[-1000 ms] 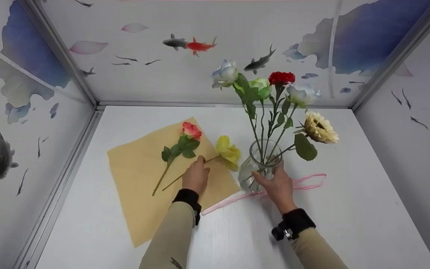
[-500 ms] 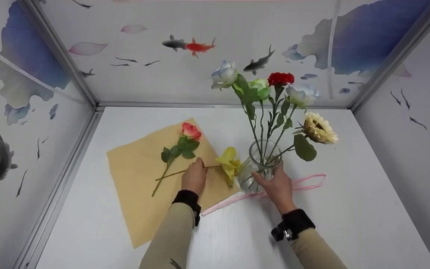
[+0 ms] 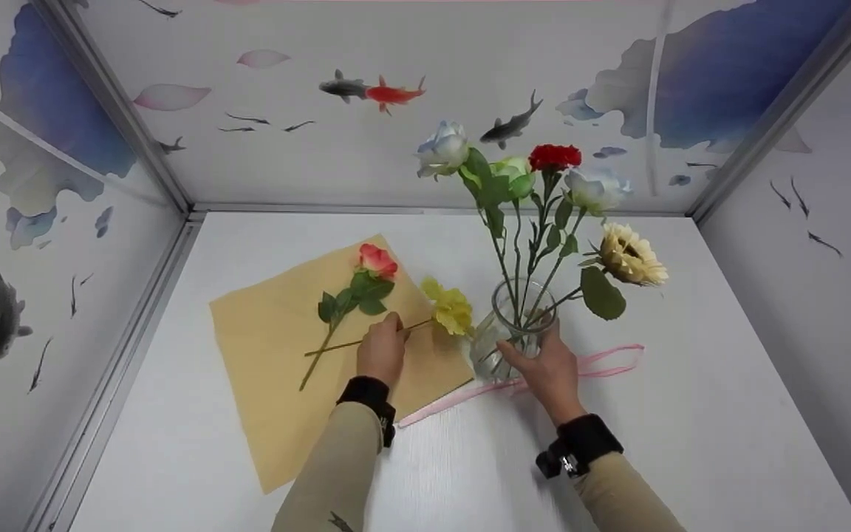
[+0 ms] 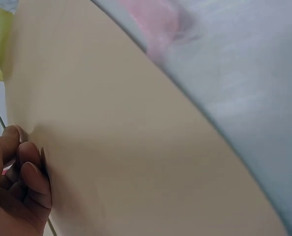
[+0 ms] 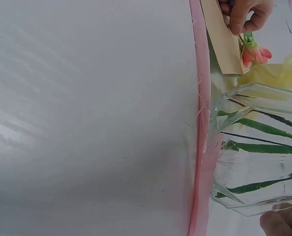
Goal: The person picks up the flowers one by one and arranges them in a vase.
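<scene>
My left hand (image 3: 381,349) pinches the thin stem of a yellow flower (image 3: 453,312) between thumb and fingers, over brown wrapping paper (image 3: 259,362). The bloom points right, toward the vase, and the stem's lower end crosses the stem of a pink-red rose (image 3: 377,261) lying on the paper. My right hand (image 3: 549,371) holds the side of a clear glass vase (image 3: 486,353), thumb at the front and fingers behind it. In the vase stand a red carnation (image 3: 555,157), pale blue roses (image 3: 444,148), a green bloom (image 3: 518,177) and a cream sunflower (image 3: 631,254) leaning right.
A pink ribbon (image 3: 440,405) runs across the white table (image 3: 721,414) by the paper's corner and the vase's base, looping out on the right. Walls printed with fish (image 3: 394,94) and petals enclose the table at the back and both sides.
The yellow flower has turned in my left hand: its bloom dipped, then rose and now faces differently. Its stem end shifted up and left, across the rose's stem. My right hand and the vase stayed put.
</scene>
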`<state>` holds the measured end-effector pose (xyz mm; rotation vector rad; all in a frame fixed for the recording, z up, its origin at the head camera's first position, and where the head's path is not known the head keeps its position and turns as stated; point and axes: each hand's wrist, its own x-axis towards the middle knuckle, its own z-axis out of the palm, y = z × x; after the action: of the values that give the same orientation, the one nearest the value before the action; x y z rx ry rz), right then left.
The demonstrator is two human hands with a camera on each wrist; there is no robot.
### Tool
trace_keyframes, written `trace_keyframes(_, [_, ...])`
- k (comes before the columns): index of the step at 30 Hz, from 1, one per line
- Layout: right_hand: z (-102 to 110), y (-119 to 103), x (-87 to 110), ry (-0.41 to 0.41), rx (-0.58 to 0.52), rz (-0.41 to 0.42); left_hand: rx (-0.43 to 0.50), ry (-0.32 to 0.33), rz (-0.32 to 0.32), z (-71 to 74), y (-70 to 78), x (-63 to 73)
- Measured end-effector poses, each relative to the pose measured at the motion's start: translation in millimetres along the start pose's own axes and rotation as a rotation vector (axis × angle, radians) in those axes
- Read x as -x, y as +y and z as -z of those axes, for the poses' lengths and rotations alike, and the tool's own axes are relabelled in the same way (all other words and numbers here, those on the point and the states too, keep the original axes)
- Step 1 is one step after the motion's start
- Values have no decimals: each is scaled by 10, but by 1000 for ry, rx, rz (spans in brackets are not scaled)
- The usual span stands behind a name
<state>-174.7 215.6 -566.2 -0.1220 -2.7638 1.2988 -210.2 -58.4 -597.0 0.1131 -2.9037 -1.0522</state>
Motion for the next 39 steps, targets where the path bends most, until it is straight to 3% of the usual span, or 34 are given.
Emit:
trace_keyframes(7, [1, 0, -4, 5, 11, 6, 77, -18, 47, 45, 11, -17])
trace_keyframes(11, [1, -4, -3, 1, 14, -1, 95, -5, 32, 81, 15, -23])
trace_keyframes(16, [3, -14, 1, 1, 11, 8, 112, 53, -11, 143, 50, -37])
trace_keyframes(26, [-1, 18, 4, -3, 3, 10, 123, 208, -39, 299, 171, -115])
trace_keyframes(30, [5, 12, 4, -17, -2, -4, 227, 263, -54, 373, 227, -131])
trace_keyframes(39, [9, 9, 3, -21, -7, -5, 485, 271, 15, 476, 334, -130])
